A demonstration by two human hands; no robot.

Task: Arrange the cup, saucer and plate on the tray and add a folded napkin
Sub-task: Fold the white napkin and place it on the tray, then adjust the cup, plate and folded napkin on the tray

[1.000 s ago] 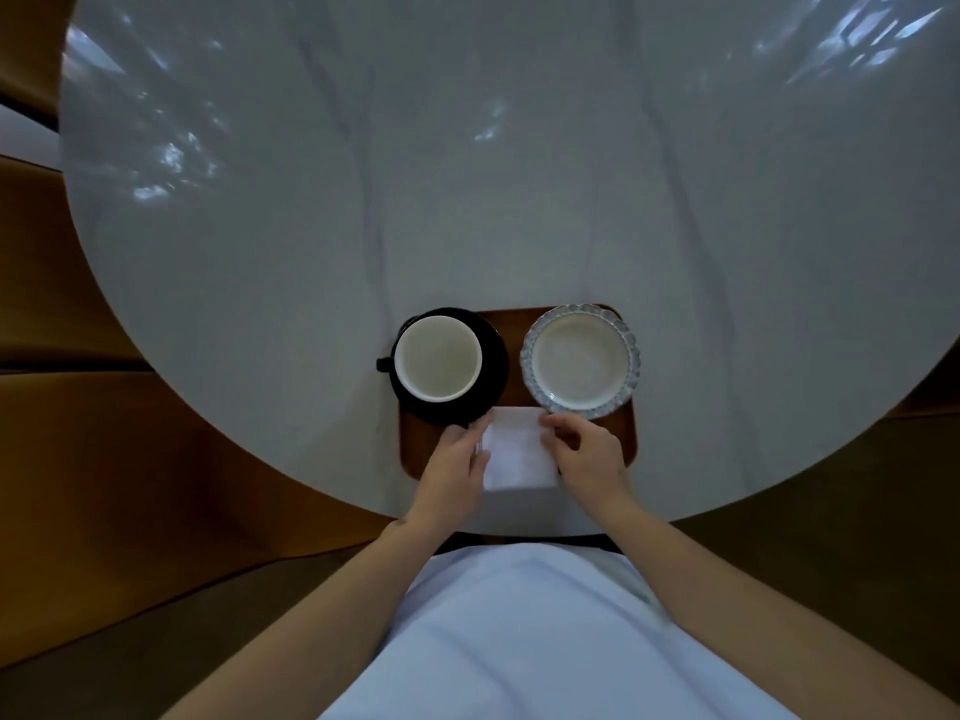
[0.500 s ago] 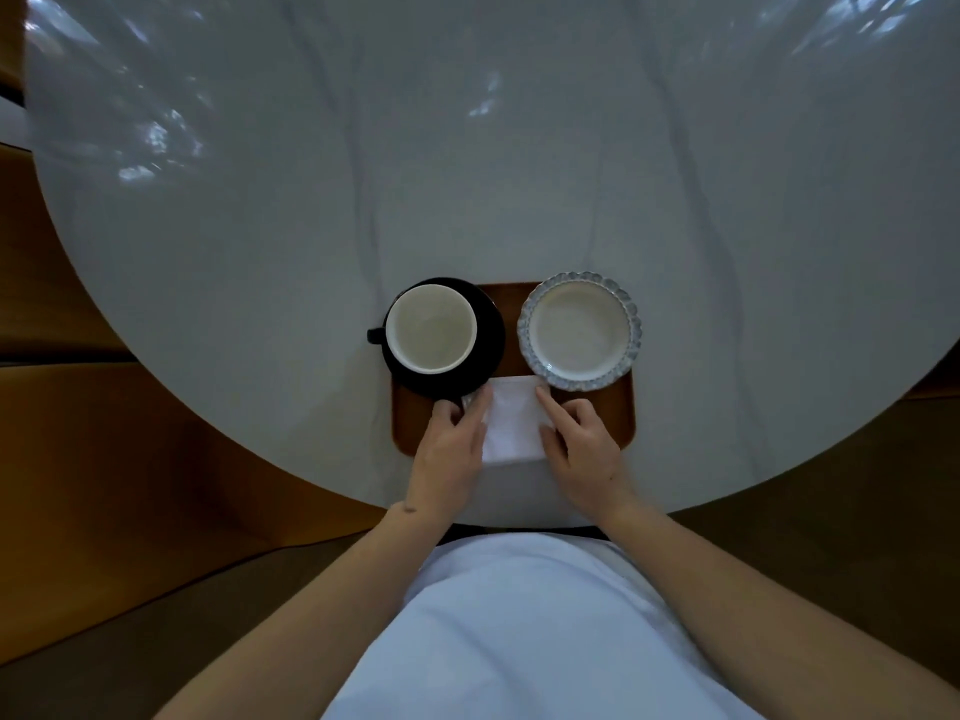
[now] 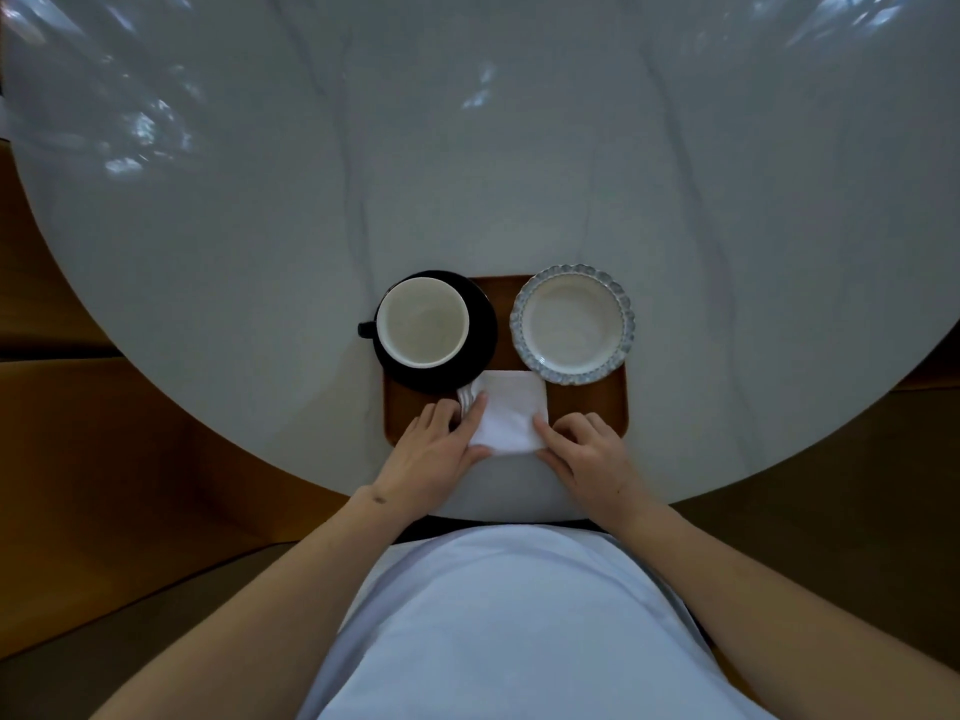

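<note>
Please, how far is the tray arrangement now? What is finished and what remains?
Done, it seems: the cup sits on the black saucer and the plate lies beside them on the tray. In hand: the folded napkin lies at the tray's near edge, the left hand and right hand touching its sides. Left: probably only straightening it and letting go.

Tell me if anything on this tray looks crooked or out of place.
The black saucer overhangs the tray's left edge, and the napkin lies slightly askew, its left layers fanned out. Nothing spilled or broken.
</note>
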